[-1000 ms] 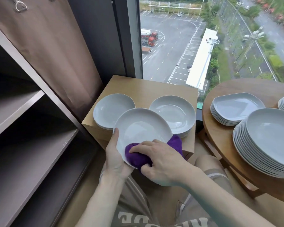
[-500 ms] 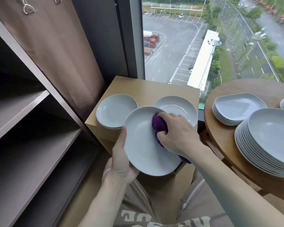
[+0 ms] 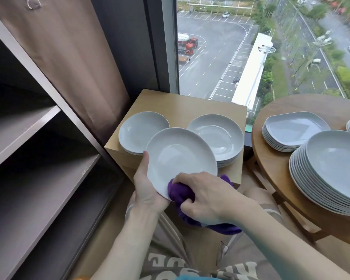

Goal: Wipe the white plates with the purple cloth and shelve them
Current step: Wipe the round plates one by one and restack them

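Observation:
A white plate [image 3: 180, 156] is held tilted above my lap, in front of a small wooden cabinet [image 3: 182, 108]. My left hand [image 3: 148, 188] grips its lower left rim, thumb on the face. My right hand [image 3: 206, 197] clutches a bunched purple cloth [image 3: 181, 191] and presses it on the plate's near edge. Part of the cloth hangs below my wrist. Two stacks of white plates [image 3: 139, 132] [image 3: 218, 134] sit on the cabinet behind.
A dark open shelf unit [image 3: 38, 178] fills the left side. On the right, a round wooden table [image 3: 275, 164] carries a tall stack of large plates [image 3: 335, 170], a stack of squarish plates [image 3: 291, 130] and another stack at the frame edge. A window lies behind.
My right hand has swept the purple cloth from the plate's upper right rim down to its near edge. The left hand keeps its grip on the plate's left rim.

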{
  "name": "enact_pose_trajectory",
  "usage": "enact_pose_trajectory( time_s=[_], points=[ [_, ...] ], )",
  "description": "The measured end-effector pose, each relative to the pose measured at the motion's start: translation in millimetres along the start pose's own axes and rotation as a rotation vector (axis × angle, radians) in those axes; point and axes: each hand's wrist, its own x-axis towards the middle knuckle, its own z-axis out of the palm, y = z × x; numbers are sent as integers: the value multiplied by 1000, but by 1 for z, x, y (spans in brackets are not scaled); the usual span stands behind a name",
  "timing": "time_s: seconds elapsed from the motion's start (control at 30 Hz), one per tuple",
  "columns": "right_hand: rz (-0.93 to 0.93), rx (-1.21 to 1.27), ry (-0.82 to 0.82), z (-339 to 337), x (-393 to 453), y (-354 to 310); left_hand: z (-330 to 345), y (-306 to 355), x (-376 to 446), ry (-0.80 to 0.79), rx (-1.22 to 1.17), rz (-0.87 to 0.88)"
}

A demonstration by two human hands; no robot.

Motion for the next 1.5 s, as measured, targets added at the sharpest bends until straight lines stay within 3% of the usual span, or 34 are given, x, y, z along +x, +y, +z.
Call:
enact_pose_trajectory(
  time_s=[0.17,0.33,0.47,0.57,0.67,0.83,1.07,1.33,1.5],
  points=[
    [213,-6,64,-6,-1,31,-1,5,0,-95,9,52],
    [286,-103,319,-11,15,49,9,1,-9,-115,82,18],
    [288,-114,457,-23,26,45,17,-9,-17,-142,162,-78],
    [189,-88,509,-26,30,31,19,-14,-17,-148,181,-138],
    [33,-51,456,-20,27,14,23,-13,-13,-121,144,-145],
    [-113,42,155,-17,6,-3,26,-1,-8,-14,102,-135],
    [133,20,-77,-36,-3,21,17,11,4,-25,63,-17],
    [284,-135,179,-49,27,49,23,8,-9,-92,143,-5],
    [176,-84,290,-49,42,35,22,-7,-17,-80,161,-131]
  ],
)
